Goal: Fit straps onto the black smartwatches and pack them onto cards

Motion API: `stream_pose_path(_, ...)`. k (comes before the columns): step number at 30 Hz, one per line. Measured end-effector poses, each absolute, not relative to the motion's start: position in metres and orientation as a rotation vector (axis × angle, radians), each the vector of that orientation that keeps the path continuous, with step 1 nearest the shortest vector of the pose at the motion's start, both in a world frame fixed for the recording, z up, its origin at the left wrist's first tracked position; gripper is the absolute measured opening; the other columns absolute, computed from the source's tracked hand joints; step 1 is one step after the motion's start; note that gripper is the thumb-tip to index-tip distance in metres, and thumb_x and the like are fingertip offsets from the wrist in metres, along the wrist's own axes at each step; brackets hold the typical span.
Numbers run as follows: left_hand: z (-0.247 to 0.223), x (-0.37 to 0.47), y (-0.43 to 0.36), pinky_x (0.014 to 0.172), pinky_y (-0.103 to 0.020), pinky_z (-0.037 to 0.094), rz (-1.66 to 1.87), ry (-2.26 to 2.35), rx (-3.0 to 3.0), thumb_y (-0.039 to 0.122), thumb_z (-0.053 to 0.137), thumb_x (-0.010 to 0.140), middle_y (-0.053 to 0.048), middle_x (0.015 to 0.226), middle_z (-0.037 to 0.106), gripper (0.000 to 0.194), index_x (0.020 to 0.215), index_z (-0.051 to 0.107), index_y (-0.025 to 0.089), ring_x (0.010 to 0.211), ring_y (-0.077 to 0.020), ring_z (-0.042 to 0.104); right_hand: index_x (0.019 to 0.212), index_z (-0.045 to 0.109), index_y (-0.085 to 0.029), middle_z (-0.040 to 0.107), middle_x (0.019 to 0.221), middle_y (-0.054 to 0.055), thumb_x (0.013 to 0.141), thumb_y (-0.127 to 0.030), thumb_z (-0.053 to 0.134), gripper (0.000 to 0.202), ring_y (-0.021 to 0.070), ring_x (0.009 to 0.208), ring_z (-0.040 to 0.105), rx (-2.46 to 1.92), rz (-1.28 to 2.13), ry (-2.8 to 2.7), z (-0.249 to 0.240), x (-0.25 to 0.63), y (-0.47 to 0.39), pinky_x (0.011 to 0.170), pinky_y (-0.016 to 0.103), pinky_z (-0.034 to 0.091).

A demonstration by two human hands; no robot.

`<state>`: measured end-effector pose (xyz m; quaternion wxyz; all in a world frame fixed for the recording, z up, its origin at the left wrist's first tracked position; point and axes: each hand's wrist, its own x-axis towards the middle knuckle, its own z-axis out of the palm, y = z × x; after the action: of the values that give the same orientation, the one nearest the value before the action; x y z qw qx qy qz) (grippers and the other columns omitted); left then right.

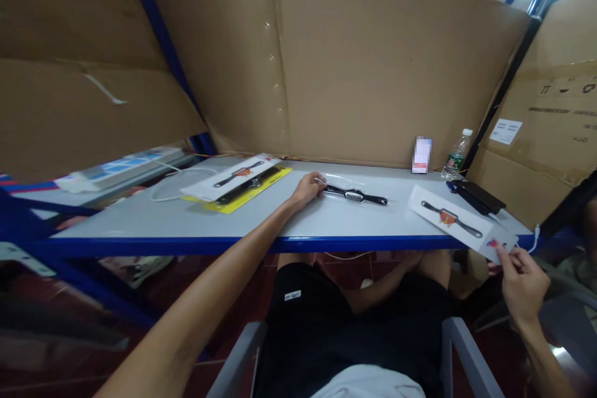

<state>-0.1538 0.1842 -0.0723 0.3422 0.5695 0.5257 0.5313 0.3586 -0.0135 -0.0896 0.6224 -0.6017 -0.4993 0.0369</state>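
Note:
Near the middle of the table lies a black spokeshave (354,195) in a clear plastic blister. My left hand (310,190) is at the left end of it, fingers closed on the pack's edge, with the fingertips partly hidden. To the right, my right hand (523,277) pinches the corner of a white printed card (451,221) between thumb and fingers. This card shows a picture of a spokeshave and tilts over the table's front edge. At the left lies another white printed card (233,175), partly over a yellow-backed pack (254,194) with a dark tool.
A phone (421,155) leans upright at the back, near a water bottle (457,155) and a dark case (479,197). Cardboard walls (364,62) surround the table (242,224). A white cable (161,189) and a power strip (128,168) are at the left.

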Motion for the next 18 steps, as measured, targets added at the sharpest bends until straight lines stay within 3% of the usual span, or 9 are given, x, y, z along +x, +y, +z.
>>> stream_pose_path(3, -0.071, -0.153, 0.183, 0.044, -0.02, 0.035, 1.374, 1.357, 1.464, 0.02, 0.07, 0.07, 0.003, 0.053, 0.058, 0.019, 0.085, 0.059, 0.017, 0.045, -0.0123, 0.055, 0.088, 0.066, -0.018, 0.063, 0.059, 0.0, 0.076, -0.061, 0.081, 0.047, 0.015, 0.046, 0.056, -1.277, 0.472, -1.001, -0.104, 0.35, -0.025, 0.046, 0.027, 0.048)
stream_pose_path(8, -0.068, -0.155, 0.181, 0.045, -0.021, 0.041, 1.36, 1.277, 1.395, 0.018, 0.071, 0.069, 0.002, 0.057, 0.061, 0.022, 0.087, 0.058, 0.017, 0.048, -0.0149, 0.062, 0.093, 0.066, -0.017, 0.069, 0.071, 0.002, 0.067, -0.053, 0.09, 0.05, 0.0117, 0.044, 0.054, -1.105, 0.757, -0.835, -0.116, 0.344, -0.026, 0.039, 0.023, 0.045)
stream_pose_path(18, -0.064, -0.155, 0.175, 0.046, -0.023, 0.046, 1.338, 1.204, 1.4, 0.02, 0.074, 0.064, 0.002, 0.057, 0.061, 0.026, 0.084, 0.059, 0.015, 0.047, -0.0148, 0.063, 0.093, 0.069, -0.015, 0.067, 0.066, 0.001, 0.059, -0.046, 0.095, 0.052, 0.0116, 0.043, 0.055, -1.121, 0.822, -0.832, -0.118, 0.336, -0.026, 0.036, 0.021, 0.044)
